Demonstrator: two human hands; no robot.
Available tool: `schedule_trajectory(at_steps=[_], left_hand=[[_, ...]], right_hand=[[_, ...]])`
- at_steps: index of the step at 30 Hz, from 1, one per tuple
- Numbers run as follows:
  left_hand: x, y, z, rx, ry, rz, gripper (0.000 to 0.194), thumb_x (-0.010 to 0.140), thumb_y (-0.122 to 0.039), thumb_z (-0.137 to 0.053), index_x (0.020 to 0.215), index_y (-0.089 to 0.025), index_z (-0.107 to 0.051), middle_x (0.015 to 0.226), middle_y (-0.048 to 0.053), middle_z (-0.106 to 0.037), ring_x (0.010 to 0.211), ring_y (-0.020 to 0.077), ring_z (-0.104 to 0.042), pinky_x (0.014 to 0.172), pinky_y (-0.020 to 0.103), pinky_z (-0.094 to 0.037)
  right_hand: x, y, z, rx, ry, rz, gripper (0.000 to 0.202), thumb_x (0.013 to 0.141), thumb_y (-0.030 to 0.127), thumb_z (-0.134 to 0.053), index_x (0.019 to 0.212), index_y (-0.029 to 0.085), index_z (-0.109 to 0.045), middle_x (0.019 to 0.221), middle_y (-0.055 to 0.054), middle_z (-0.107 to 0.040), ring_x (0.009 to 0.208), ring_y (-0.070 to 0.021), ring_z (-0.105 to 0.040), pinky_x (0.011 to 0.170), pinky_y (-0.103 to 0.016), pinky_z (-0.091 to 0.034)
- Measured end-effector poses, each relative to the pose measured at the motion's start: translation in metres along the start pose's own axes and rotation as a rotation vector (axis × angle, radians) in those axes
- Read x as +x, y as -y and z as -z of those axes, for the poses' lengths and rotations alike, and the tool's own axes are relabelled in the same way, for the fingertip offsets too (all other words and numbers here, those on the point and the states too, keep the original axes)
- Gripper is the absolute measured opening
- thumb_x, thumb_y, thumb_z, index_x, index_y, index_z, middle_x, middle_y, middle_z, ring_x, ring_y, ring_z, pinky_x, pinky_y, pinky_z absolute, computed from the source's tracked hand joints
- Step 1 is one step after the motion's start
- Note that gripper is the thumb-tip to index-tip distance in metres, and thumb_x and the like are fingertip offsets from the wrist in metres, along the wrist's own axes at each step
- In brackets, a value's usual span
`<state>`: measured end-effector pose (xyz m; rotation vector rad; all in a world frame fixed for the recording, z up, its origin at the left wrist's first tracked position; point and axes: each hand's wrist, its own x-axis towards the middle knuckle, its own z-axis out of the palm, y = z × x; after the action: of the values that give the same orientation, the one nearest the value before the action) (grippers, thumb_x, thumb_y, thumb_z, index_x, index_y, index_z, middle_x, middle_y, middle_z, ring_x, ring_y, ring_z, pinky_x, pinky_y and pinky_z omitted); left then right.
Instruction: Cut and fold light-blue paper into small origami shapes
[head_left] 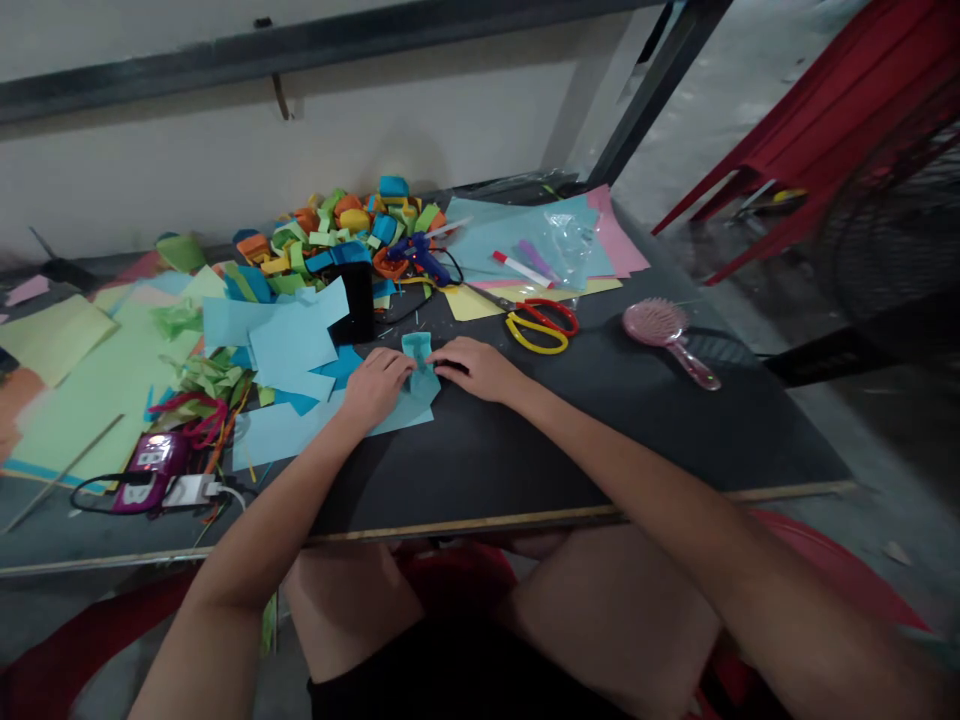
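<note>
A small piece of blue paper (421,378), partly folded, lies on the dark table between my two hands. My left hand (377,388) is closed with its fingertips on the paper's left edge. On the opposite edge, my right hand (478,366) pinches the same paper between thumb and fingers. Under and left of my left hand are light blue sheets (292,345), some overlapping. Red-and-yellow-handled scissors (541,325) rest to the right of my right hand, their blades partly over yellow paper.
Behind my hands stand a heap of folded colored paper pieces (337,225), a blue glue gun (424,258) and a black phone (352,305). A pink hairbrush (667,335) lies right. A purple power strip (152,470) with cords is left. Red chairs (810,130) and a fan (900,210) stand beyond the table.
</note>
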<state>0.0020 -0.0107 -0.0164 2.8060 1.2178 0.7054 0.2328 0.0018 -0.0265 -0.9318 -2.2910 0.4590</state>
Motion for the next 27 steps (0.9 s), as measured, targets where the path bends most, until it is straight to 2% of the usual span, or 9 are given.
schedule_trajectory(at_steps=[3,5,8,11,15,21,25,27], left_hand=[[0.000,0.002,-0.001,-0.033,0.016,0.080,0.019,0.099,-0.022,-0.047,0.105,-0.019,-0.065,0.101,0.009,-0.069,0.101,0.0232,-0.061,0.089,0.037,-0.051],[-0.001,0.004,-0.001,-0.062,0.036,0.128,0.021,0.098,-0.024,-0.049,0.111,-0.018,-0.064,0.104,0.009,-0.068,0.102,0.0244,-0.060,0.088,0.038,-0.051],[-0.002,0.004,-0.002,-0.127,0.062,0.140,0.026,0.100,-0.025,-0.044,0.114,-0.017,-0.064,0.104,0.010,-0.069,0.099,0.0240,-0.061,0.087,0.038,-0.051],[-0.004,0.001,-0.002,-0.152,0.063,0.129,0.031,0.102,-0.021,-0.037,0.115,-0.018,-0.065,0.103,0.009,-0.071,0.098,0.0223,-0.062,0.087,0.037,-0.051],[-0.007,-0.002,0.001,-0.137,0.056,0.124,0.031,0.101,-0.020,-0.038,0.118,-0.018,-0.064,0.103,0.010,-0.071,0.098,0.0219,-0.063,0.084,0.035,-0.051],[-0.010,-0.002,0.005,-0.181,0.062,0.142,0.022,0.099,-0.022,-0.046,0.110,-0.018,-0.064,0.099,0.009,-0.071,0.097,0.0214,-0.062,0.086,0.035,-0.052],[-0.009,-0.002,0.006,-0.166,0.059,0.134,0.022,0.099,-0.022,-0.045,0.108,-0.018,-0.064,0.099,0.009,-0.070,0.098,0.0221,-0.061,0.089,0.037,-0.051],[-0.007,-0.001,0.006,-0.170,0.057,0.121,0.021,0.098,-0.020,-0.046,0.106,-0.018,-0.065,0.100,0.008,-0.069,0.101,0.0224,-0.060,0.092,0.038,-0.049]], right_hand=[[0.016,-0.009,-0.002,0.028,0.075,-0.062,0.018,0.091,0.029,-0.061,0.103,0.023,-0.073,0.087,-0.004,-0.071,0.081,-0.0186,-0.064,0.073,-0.030,-0.048],[0.020,-0.010,-0.004,0.044,0.084,-0.132,0.022,0.088,0.031,-0.064,0.108,0.024,-0.072,0.082,-0.003,-0.071,0.073,-0.0167,-0.063,0.065,-0.027,-0.046],[0.012,-0.004,-0.004,0.011,0.057,-0.067,0.030,0.091,0.034,-0.062,0.118,0.023,-0.069,0.090,-0.006,-0.072,0.083,-0.0195,-0.066,0.074,-0.031,-0.049],[0.000,0.003,-0.004,-0.021,0.029,-0.018,0.028,0.098,0.032,-0.051,0.116,0.023,-0.070,0.097,-0.008,-0.073,0.091,-0.0208,-0.066,0.084,-0.035,-0.050],[-0.004,0.006,-0.004,-0.039,0.014,-0.039,0.029,0.099,0.031,-0.047,0.112,0.022,-0.071,0.100,-0.008,-0.073,0.093,-0.0216,-0.066,0.086,-0.037,-0.051],[-0.002,0.009,-0.002,-0.010,0.031,-0.032,0.028,0.099,0.033,-0.046,0.108,0.025,-0.071,0.100,-0.007,-0.070,0.093,-0.0211,-0.063,0.086,-0.037,-0.050],[-0.003,0.010,-0.001,-0.066,-0.072,-0.040,0.025,0.097,0.032,-0.051,0.098,0.024,-0.074,0.105,-0.010,-0.061,0.098,-0.0244,-0.057,0.088,-0.042,-0.049],[-0.003,0.009,0.000,-0.086,-0.083,-0.026,0.023,0.096,0.030,-0.052,0.094,0.025,-0.074,0.113,-0.010,-0.058,0.100,-0.0245,-0.055,0.092,-0.044,-0.048]])
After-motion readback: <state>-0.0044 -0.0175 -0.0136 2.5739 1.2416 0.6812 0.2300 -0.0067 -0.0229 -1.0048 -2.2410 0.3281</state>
